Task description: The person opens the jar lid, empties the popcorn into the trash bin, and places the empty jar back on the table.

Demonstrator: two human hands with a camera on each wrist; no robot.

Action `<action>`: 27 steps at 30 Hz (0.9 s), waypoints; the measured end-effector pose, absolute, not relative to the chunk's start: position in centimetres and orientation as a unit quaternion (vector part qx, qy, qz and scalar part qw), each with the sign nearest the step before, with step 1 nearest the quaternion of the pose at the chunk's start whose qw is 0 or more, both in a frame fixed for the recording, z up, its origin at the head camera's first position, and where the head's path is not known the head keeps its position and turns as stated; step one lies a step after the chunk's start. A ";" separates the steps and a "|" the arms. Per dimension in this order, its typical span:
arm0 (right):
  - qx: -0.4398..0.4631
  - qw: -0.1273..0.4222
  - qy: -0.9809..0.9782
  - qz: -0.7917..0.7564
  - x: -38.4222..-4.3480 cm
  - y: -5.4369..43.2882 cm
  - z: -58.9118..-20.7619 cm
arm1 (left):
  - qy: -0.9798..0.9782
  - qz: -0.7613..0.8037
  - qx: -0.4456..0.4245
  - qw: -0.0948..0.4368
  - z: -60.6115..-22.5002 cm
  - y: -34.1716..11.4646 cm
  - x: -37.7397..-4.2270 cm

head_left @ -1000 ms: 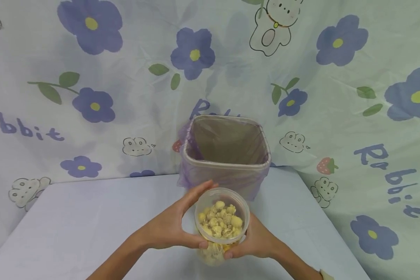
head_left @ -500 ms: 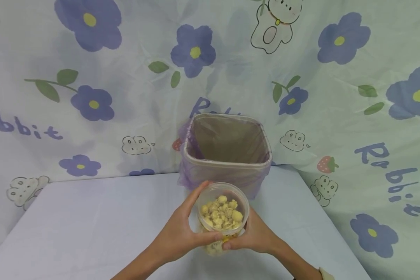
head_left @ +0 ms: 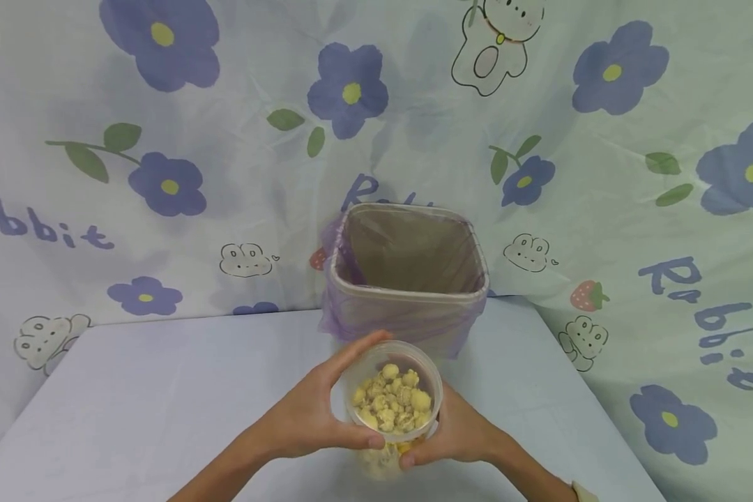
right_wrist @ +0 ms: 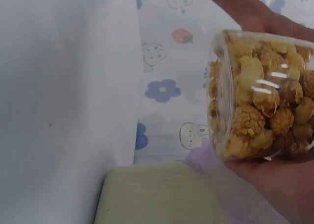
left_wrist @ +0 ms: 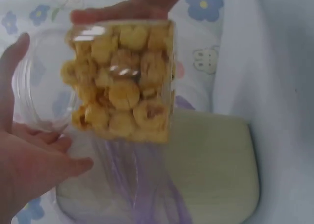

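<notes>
While L hand grips clear plastic jar nr. rim & R hand its lower body, jar's dipped slightly vs. a sec ago, before lined bin, popcorn inside, so work's prob. barely advanced.

The table before you is pale and plain, spreading left and right of the bin and toward you from it. That bin stands upright directly on the tabletop, a sheer purple liner draped down its outside.

Fingers around jar, probably popcorn
</notes>
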State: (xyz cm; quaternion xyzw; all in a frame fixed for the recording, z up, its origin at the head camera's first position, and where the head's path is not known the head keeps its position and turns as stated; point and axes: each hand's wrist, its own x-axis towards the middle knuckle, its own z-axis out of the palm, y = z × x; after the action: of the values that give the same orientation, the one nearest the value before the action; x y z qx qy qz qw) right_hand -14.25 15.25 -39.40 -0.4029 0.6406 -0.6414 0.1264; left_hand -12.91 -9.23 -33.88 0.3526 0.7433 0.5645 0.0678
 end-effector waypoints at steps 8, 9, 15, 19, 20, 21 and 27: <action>-0.372 0.086 0.654 -0.653 -14.4 15.1 -39.7 | 0.770 0.562 0.299 -0.030 -34.1 -8.0 -12.0; -0.369 0.085 0.655 -0.654 -14.4 15.1 -39.7 | 0.772 0.562 0.295 -0.037 -34.0 -8.0 -11.9; -0.353 0.086 0.662 -0.656 -14.2 15.8 -39.8 | 0.781 0.549 0.290 -0.067 -33.5 -8.9 -11.9; -0.337 0.075 0.674 -0.654 -14.0 16.5 -40.1 | 0.792 0.538 0.277 -0.080 -33.5 -10.1 -11.9; -0.332 0.072 0.676 -0.653 -14.0 16.7 -40.1 | 0.796 0.534 0.272 -0.083 -33.5 -10.4 -11.9; -0.329 0.068 0.679 -0.653 -14.0 16.9 -40.2 | 0.801 0.530 0.267 -0.086 -33.5 -10.7 -11.9; -0.300 0.062 0.696 -0.650 -13.5 18.2 -40.3 | 0.825 0.508 0.228 -0.096 -34.1 -12.9 -11.7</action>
State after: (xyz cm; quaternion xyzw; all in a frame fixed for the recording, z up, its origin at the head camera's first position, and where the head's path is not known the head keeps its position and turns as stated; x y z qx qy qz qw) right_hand -13.54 18.19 -40.27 -0.2997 0.6956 -0.6500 0.0618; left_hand -11.66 -12.89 -34.11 0.2280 0.8252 0.5077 -0.0964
